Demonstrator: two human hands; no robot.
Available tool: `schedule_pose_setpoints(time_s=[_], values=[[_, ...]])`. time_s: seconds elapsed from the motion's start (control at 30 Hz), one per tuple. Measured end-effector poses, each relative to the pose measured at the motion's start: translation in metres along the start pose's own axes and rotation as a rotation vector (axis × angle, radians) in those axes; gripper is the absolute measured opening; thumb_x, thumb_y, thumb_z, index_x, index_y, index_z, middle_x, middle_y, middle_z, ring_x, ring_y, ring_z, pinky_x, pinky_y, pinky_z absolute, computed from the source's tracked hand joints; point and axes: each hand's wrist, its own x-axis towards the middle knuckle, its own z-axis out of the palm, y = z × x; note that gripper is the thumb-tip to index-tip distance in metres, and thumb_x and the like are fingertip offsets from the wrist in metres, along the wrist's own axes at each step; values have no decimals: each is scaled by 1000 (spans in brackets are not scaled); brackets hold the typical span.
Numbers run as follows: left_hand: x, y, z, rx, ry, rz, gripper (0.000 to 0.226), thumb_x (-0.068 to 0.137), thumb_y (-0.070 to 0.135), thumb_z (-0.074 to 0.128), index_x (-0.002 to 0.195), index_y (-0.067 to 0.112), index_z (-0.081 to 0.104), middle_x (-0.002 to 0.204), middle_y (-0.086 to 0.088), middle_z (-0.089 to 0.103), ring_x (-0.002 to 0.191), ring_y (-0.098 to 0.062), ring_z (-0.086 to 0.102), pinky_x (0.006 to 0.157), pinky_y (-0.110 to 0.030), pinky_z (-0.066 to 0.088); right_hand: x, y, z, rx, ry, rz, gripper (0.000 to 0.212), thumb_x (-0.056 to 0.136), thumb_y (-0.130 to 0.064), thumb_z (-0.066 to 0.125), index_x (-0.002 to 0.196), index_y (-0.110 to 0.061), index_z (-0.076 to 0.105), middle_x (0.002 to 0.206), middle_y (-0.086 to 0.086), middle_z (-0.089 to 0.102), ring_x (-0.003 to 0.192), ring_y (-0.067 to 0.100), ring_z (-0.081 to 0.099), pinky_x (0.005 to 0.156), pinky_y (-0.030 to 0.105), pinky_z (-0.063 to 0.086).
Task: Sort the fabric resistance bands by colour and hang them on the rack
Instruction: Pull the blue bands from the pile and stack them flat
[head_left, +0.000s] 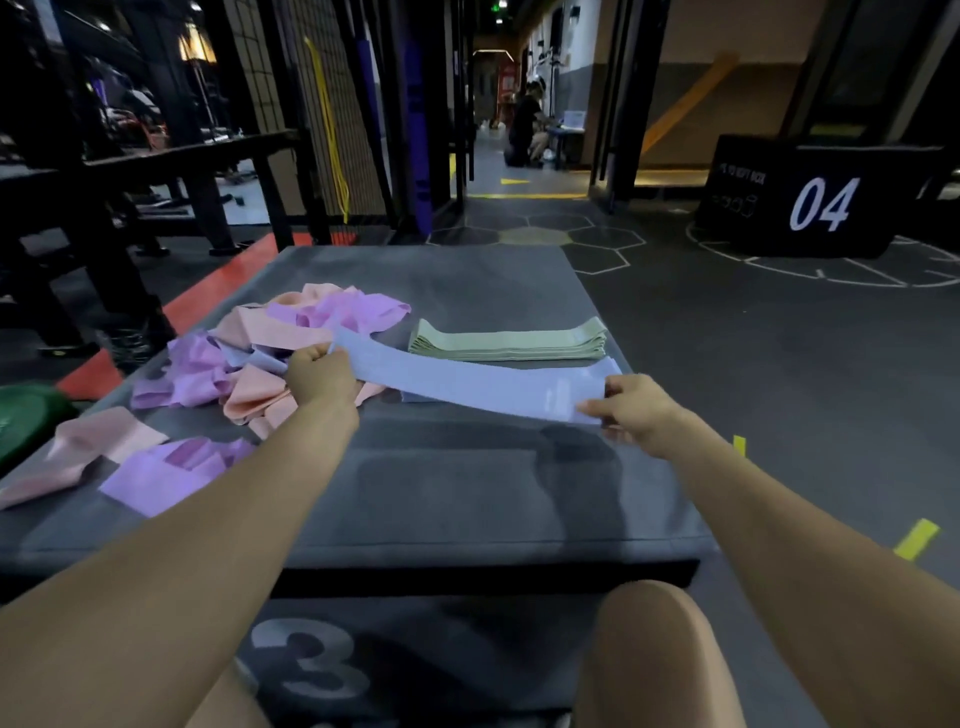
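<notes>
A light blue fabric band (467, 382) is stretched flat between my two hands, just above the grey padded box (447, 483). My left hand (318, 375) grips its left end and my right hand (631, 408) pinches its right end. More light blue fabric (415, 397) lies on the box under the stretched band. Behind it sits a neat stack of folded green bands (511, 340). A jumbled heap of pink, purple and blue bands (260, 358) lies at the left. Nearer me lie a loose pink band (88, 447) and a purple one (171, 470).
A black box marked 04 (821, 200) stands on the floor at the right. A dark metal rack and bench (197, 156) stand at the left rear, with yellow (332, 135) and purple (415, 130) bands hanging by a mesh wall. A person crouches down the corridor (527, 124).
</notes>
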Motion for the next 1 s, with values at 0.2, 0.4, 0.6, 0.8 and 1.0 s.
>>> schedule_pose_setpoints(time_s=[0.2,0.4,0.6,0.8,1.0], values=[[24,-19,19,184,-59,6,23,81,1,51,69,20,51,90,-9,60,80,-25,55,88,-41,50,35,0,-14,101,308,-21,30,80,0,69,61,-13,50,61,4,49,53,15,44,47,19,46],[36,-26,40,448,-103,65,10,82,5,56,77,13,56,89,-8,56,74,-24,48,67,-28,41,64,-12,-23,-139,466,-100,5,79,-6,66,78,-8,62,73,7,57,68,21,51,65,26,38],[55,-45,46,541,-136,48,21,77,4,62,64,18,54,84,-9,61,79,-24,55,85,-41,54,83,-9,-20,-254,501,-125,4,81,-5,63,84,-7,65,82,10,60,78,25,55,69,27,42],[61,-57,48,643,-194,56,22,77,1,63,64,16,54,66,-2,55,63,-23,49,66,-27,44,90,3,-23,-325,522,-97,6,80,-5,62,84,-9,65,81,10,59,78,25,54,75,32,49],[65,-60,48,720,-204,94,20,77,1,65,66,14,55,80,-10,60,68,-24,52,69,-27,42,93,8,-24,-338,505,-86,11,81,-7,66,92,-6,66,86,11,60,87,29,58,79,34,48]])
